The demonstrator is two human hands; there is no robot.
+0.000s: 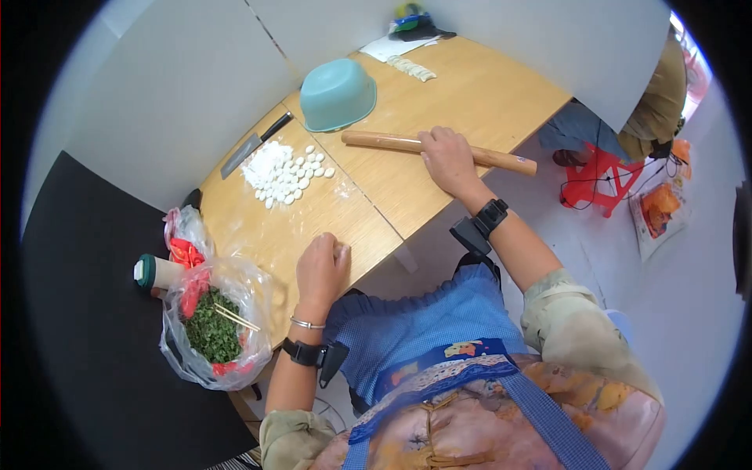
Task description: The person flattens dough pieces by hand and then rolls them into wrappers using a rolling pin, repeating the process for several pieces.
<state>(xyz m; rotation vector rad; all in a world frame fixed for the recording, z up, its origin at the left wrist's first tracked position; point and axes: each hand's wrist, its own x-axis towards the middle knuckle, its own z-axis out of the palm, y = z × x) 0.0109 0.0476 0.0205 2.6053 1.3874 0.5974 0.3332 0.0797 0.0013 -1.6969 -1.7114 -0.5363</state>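
Observation:
My right hand [450,160] lies over the wooden rolling pin [392,142], its fingers wrapped on the pin's right half. Near the table's front edge my left hand [319,266] is closed with its knuckles up; what it holds, if anything, is hidden. Small white dough pieces [291,184] lie in a group beside a heap of white flour [265,160]. Behind the flour rests a knife [243,155] with a black handle. An upside-down teal basin [337,94] stands beyond the rolling pin.
At the left edge, a plastic-lined bowl of chopped greens [211,329] holds chopsticks, beside a green-and-white cup [160,272]. A row of dumplings [411,68] lies at the back. Beyond the table, a person [658,94] is near a red stool [599,180].

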